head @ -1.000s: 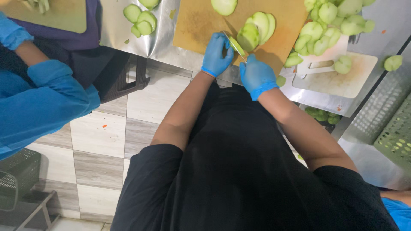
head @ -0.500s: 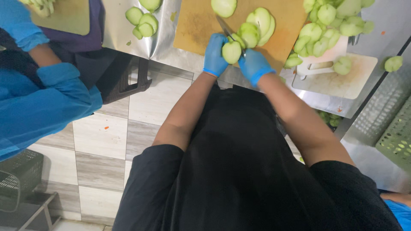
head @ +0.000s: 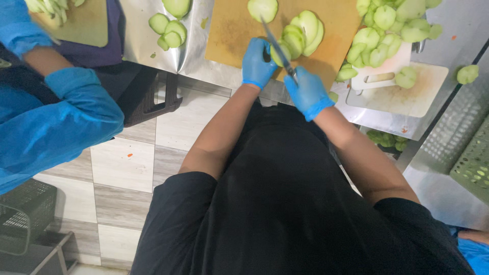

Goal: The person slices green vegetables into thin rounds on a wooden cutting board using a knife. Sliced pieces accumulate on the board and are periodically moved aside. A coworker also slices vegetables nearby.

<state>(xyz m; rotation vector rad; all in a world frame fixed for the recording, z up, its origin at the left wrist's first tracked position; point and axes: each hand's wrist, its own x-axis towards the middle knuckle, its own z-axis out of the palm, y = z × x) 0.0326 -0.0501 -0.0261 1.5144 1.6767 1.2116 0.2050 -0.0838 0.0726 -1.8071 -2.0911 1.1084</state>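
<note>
On the near edge of the tan cutting board (head: 232,30), the left hand (head: 257,63), in a blue glove, curls its fingers over a pale green vegetable half (head: 277,51) and presses it down against the board. The right hand (head: 307,93), also gloved in blue, is closed around the handle of a knife (head: 277,46), whose blade runs up and away across that piece toward the board's far edge. Just beyond the blade a stack of peeled green slices (head: 304,31) lies near the middle of the board, and another rounded piece (head: 263,8) sits at its far edge. To the right, a white cutting board (head: 402,94) carries a heap of more green pieces (head: 389,28) at its far end. On the steel table (head: 140,46) left of the tan board lie a few loose slices (head: 168,30). At the far left, another person's blue sleeve (head: 56,122) reaches toward a second tan board (head: 86,23).
</note>
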